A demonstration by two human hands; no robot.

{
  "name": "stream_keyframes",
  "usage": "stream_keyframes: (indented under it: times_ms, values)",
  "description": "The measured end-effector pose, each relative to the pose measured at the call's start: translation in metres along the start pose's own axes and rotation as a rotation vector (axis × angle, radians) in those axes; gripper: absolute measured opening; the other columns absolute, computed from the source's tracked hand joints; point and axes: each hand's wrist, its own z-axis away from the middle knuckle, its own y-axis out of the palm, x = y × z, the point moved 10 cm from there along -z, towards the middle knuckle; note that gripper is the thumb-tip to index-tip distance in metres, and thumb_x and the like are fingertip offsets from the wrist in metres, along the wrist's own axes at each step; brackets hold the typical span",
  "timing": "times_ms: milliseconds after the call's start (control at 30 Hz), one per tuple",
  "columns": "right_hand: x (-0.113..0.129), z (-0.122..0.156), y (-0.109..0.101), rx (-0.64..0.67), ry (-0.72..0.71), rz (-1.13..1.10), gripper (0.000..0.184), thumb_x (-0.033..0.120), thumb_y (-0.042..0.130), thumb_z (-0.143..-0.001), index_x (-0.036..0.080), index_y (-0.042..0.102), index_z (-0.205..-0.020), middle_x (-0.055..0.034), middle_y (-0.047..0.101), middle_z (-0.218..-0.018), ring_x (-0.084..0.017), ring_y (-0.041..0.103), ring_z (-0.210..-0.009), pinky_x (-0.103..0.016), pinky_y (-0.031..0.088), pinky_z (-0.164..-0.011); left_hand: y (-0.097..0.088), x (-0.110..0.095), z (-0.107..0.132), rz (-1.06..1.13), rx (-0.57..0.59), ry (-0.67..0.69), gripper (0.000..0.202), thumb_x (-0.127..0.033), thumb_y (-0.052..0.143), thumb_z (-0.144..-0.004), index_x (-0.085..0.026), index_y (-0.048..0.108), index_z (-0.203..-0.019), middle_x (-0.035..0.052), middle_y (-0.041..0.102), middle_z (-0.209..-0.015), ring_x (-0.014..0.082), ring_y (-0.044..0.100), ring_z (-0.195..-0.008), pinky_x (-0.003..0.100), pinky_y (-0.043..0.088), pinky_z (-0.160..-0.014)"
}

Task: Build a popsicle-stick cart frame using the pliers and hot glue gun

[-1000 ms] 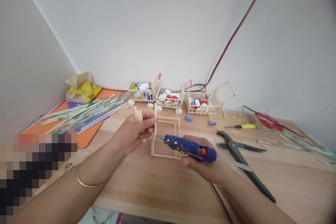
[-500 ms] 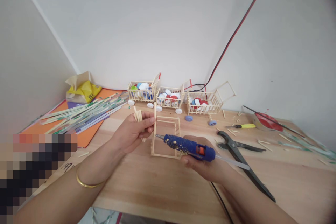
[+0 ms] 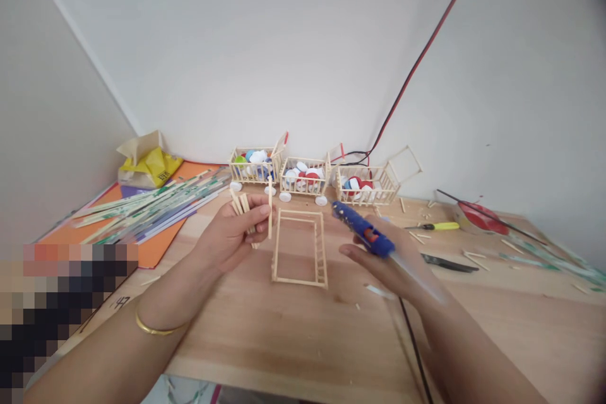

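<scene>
My left hand (image 3: 237, 227) is closed on several short wooden sticks (image 3: 240, 202); one of them (image 3: 270, 202) stands upright at the fingertips. In my right hand (image 3: 379, 259) is a blue hot glue gun (image 3: 362, 227), its nozzle pointing up and away, a clear glue stick out of its back. A rectangular wooden stick frame (image 3: 298, 281) lies on the table between the hands, touched by neither. Behind it stand three small stick-built carts: the left one (image 3: 253, 177), the middle one (image 3: 305, 186) and the right one (image 3: 367, 199), filled with bottle caps.
Wrapped chopsticks (image 3: 161, 202) lie over orange card (image 3: 154, 252) at left, near a yellow packet (image 3: 154, 167). Pliers (image 3: 449, 263), partly hidden, a yellow-handled screwdriver (image 3: 445, 226) and a red bowl (image 3: 480, 218) are at right. A black cord (image 3: 414, 341) runs off the front edge.
My right hand has swung the glue gun up and right, off the frame. My left hand has shifted slightly left, now holding one stick upright apart from the frame.
</scene>
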Motion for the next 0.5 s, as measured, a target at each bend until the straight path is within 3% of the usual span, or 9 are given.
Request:
stream_keyframes:
  times_ms: [100, 233, 367, 500]
  values:
    - [-0.027, -0.005, -0.002, 0.046, 0.045, 0.255, 0.041, 0.055, 0.066, -0.067, 0.02, 0.049, -0.082, -0.0029, 0.054, -0.077, -0.018, 0.052, -0.065, -0.027, 0.035, -0.057, -0.013, -0.006, -0.004, -0.148, -0.076, 0.101, 0.017, -0.026, 0.075, -0.068, -0.015, 0.065, -0.077, -0.0054, 0.046, -0.054, 0.0033, 0.033, -0.046, 0.016, 0.022, -0.042]
    - [-0.047, -0.001, 0.016, 0.246, 0.09, 0.361, 0.034, 0.042, 0.068, -0.065, 0.019, 0.052, -0.084, -0.0061, 0.056, -0.087, -0.019, 0.055, -0.07, -0.026, 0.035, -0.059, -0.018, -0.024, -0.002, -0.525, -0.155, 0.305, 0.015, -0.028, 0.071, -0.072, -0.018, 0.068, -0.083, -0.0037, 0.055, -0.061, 0.0062, 0.042, -0.051, 0.02, 0.033, -0.049]
    - [-0.049, 0.006, 0.031, 0.363, 0.103, 0.348, 0.03, 0.035, 0.069, -0.064, 0.018, 0.054, -0.083, -0.0074, 0.057, -0.091, -0.02, 0.057, -0.076, -0.025, 0.036, -0.06, 0.007, -0.049, 0.013, -0.993, -0.14, 0.621, 0.009, -0.025, 0.062, -0.078, -0.019, 0.068, -0.081, 0.002, 0.065, -0.077, 0.0141, 0.057, -0.071, 0.026, 0.043, -0.066]
    - [-0.045, 0.007, 0.024, 0.329, 0.048, 0.354, 0.03, 0.035, 0.071, -0.064, 0.017, 0.058, -0.085, -0.0085, 0.058, -0.091, -0.022, 0.058, -0.075, -0.028, 0.039, -0.061, 0.031, -0.049, 0.023, -1.273, -0.05, 0.791, 0.014, -0.018, 0.054, -0.082, -0.019, 0.067, -0.087, 0.0062, 0.065, -0.086, 0.0164, 0.059, -0.081, 0.027, 0.045, -0.072]
